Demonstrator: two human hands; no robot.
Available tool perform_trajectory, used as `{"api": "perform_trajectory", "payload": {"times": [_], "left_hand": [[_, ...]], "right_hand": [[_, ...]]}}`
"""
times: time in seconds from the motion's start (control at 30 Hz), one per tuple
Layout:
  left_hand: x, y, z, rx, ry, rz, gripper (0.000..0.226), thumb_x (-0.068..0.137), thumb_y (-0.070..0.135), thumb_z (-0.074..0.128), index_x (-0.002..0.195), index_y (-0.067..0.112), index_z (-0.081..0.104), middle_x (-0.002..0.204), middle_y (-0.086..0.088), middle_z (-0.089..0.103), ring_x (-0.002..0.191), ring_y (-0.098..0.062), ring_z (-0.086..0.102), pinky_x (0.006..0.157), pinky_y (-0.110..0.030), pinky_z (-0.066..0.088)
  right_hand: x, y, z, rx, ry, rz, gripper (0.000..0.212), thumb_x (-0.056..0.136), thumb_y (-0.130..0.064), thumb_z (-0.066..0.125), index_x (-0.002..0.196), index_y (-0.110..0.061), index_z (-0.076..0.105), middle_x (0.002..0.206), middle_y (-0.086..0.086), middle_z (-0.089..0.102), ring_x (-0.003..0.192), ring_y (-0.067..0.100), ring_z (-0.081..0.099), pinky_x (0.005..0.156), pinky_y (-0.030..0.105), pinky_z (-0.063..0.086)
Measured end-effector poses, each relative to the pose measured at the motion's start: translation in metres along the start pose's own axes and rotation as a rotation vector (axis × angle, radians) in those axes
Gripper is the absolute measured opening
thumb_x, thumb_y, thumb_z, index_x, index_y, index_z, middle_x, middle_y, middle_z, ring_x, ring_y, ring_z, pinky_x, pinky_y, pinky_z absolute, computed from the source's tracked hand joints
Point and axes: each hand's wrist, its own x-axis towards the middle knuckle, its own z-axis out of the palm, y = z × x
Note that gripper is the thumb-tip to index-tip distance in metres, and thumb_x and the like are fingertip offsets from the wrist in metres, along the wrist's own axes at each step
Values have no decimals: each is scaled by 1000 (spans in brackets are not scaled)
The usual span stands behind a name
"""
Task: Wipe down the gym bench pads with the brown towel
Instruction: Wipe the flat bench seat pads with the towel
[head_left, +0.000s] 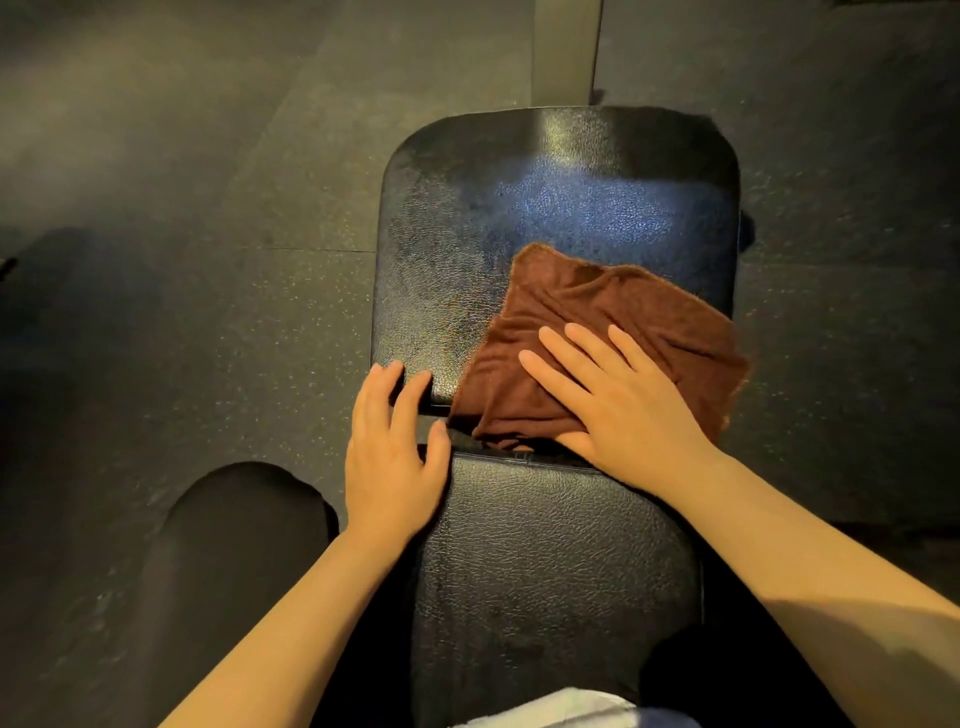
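A black padded gym bench runs away from me in two parts: the far pad (519, 218) and the near pad (550, 561), with a narrow gap between them. The brown towel (597, 301) lies crumpled on the near right part of the far pad, hanging slightly over its right edge. My right hand (618, 400) presses flat on the towel, fingers straight and spread. My left hand (395, 447) rests on the bench's left edge at the gap, fingers loosely bent over the far pad's near left corner.
Dark speckled rubber flooring (208, 260) surrounds the bench. A pale metal frame post (566, 52) rises beyond the far pad. My leg in black (228, 561) is left of the near pad. A white cloth edge (561, 712) shows at the bottom.
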Motion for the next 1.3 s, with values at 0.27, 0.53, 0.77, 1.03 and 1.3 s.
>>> {"api": "perform_trajectory", "payload": {"times": [0.27, 0.53, 0.77, 1.03, 1.3], "left_hand": [[-3, 1, 0, -9, 3, -15, 52, 92, 33, 43, 138, 10, 53, 148, -13, 44, 144, -30, 31, 113, -35, 26], [-1, 3, -4, -104, -23, -55, 55, 94, 30, 42, 147, 21, 35, 150, -5, 42, 145, -12, 23, 115, -9, 10], [10, 38, -19, -338, -11, -182, 73, 94, 12, 56, 146, 44, 17, 140, 6, 45, 131, -6, 42, 108, -27, 33], [38, 9, -72, -403, 35, -40, 56, 87, 19, 58, 138, 33, 40, 129, 12, 41, 109, -7, 59, 92, -15, 45], [140, -51, -117, 101, -356, 152, 34, 98, 38, 52, 131, 30, 56, 119, 5, 63, 108, -19, 62, 88, -42, 51]], "right_hand": [[39, -27, -3, -7, -116, 55, 96, 69, -65, 73, 151, -28, 38, 156, 13, 36, 140, 44, 35, 104, 75, 23], [75, -48, 1, -9, -148, -15, 93, 85, -71, 50, 157, -33, 6, 165, 11, 6, 149, 44, 7, 108, 76, 3], [76, -47, -3, -1, -152, -12, 91, 88, -66, 48, 157, -33, -1, 165, 11, -2, 149, 44, 0, 107, 76, -1], [71, -50, 1, -18, -129, 31, 94, 74, -74, 61, 152, -28, 34, 157, 12, 34, 142, 44, 31, 106, 75, 22], [75, -66, 1, -73, -220, 113, 94, 76, -82, 28, 154, -30, 27, 160, 11, 29, 144, 43, 29, 108, 73, 20]]}}
